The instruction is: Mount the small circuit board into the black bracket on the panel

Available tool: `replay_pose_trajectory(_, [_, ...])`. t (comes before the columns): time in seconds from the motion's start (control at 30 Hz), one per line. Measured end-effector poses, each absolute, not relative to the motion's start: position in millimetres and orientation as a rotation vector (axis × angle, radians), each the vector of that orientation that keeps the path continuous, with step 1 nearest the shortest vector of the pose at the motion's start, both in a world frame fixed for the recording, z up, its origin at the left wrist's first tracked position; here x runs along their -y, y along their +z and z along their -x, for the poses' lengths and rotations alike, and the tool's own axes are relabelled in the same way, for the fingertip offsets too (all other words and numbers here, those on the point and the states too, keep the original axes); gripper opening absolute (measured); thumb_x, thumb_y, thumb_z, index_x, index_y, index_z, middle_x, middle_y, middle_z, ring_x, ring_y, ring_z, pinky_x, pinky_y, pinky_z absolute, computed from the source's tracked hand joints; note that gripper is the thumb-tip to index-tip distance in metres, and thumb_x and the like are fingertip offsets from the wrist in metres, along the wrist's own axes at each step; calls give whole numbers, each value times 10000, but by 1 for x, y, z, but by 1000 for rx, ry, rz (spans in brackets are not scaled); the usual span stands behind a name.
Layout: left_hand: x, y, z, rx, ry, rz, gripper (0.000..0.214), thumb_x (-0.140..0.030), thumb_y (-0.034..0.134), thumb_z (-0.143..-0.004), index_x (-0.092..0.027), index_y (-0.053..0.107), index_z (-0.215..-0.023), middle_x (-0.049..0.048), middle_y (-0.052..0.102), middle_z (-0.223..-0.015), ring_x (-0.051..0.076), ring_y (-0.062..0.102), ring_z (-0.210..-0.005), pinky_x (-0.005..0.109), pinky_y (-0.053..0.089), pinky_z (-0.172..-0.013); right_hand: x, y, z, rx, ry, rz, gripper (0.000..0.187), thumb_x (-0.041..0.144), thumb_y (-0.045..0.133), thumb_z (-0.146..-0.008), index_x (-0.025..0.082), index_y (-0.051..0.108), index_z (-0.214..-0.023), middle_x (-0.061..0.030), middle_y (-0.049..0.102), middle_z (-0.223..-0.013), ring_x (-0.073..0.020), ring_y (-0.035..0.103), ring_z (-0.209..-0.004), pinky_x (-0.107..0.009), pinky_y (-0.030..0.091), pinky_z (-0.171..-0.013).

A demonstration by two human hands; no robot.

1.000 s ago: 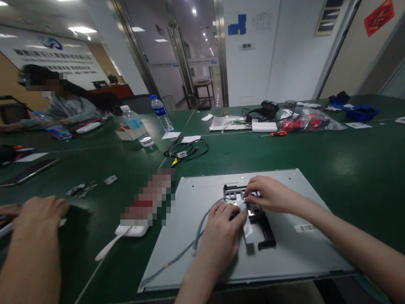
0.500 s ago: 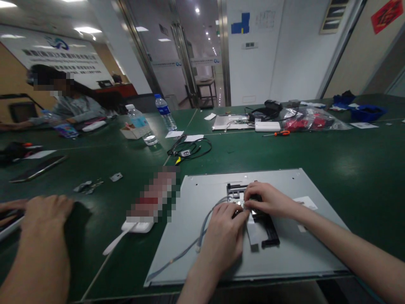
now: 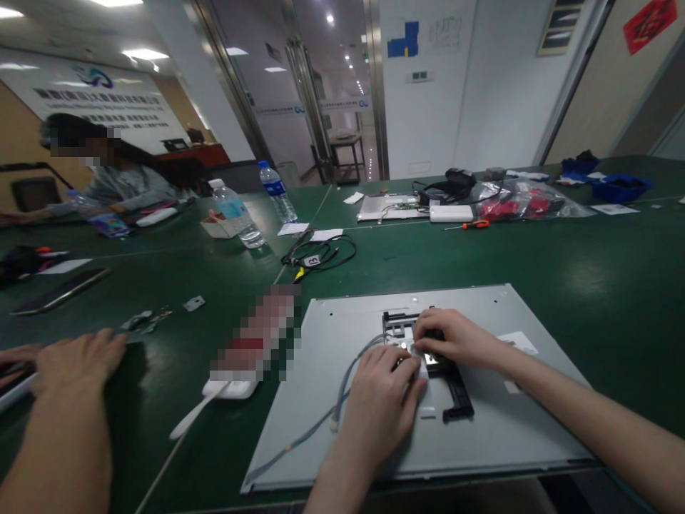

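Observation:
A large pale metal panel (image 3: 300, 414) lies flat on the table in front of me, with a black plastic bracket (image 3: 457, 400) at its middle. My left hand (image 3: 382, 400) rests over the bracket's left side, fingers curled together at its centre. From the right, my right hand (image 3: 454, 339) reaches in with thumb and fingers pinched at the bracket's upper part, almost touching the left fingertips. Whatever small part lies between the fingers is hidden. Grey cables (image 3: 342, 389) run from under my left hand across the panel to its lower left.
Left of the panel lies a white device (image 3: 235, 387) with a blurred-out screen and a cord. A co-worker's arm (image 3: 69, 414) is at far left. Behind are black cables (image 3: 321, 253), water bottles (image 3: 238, 214), an orange screwdriver (image 3: 476, 225) and a plastic bag (image 3: 527, 200).
My left hand has shifted slightly, its thumb now covering more of the pale strip below the fingers. My right hand stays nearly in place. The view has drifted a little.

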State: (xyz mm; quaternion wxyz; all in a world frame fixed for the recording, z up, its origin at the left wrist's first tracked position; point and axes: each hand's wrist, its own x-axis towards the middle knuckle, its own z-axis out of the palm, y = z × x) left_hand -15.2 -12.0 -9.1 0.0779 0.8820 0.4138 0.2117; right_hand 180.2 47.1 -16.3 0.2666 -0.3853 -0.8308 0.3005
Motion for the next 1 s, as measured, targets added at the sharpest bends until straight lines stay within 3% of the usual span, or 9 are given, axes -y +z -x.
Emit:
replay_pose_trajectory(0.33, [12,-11,13,-1216,630,-2637,172,-173,512,-883,-216,598,-1026,40,601,-1004,228,517,-953,448,418,-866,-47,-16,-181,2246,830,1050,60,179,601,-838,173,653,-808,-34,651,-833,-157,578,-808,-299,424,-764])
replay_pose_trajectory(1.0, [13,-12,14,-1302,642,-2656,293,-177,581,-829,-233,577,-1117,72,542,-1135,265,471,-1085,480,406,-931,-46,-15,-180,2241,826,1067,58,151,591,-834,174,644,-825,-33,647,-821,-159,578,-807,-296,426,-749])
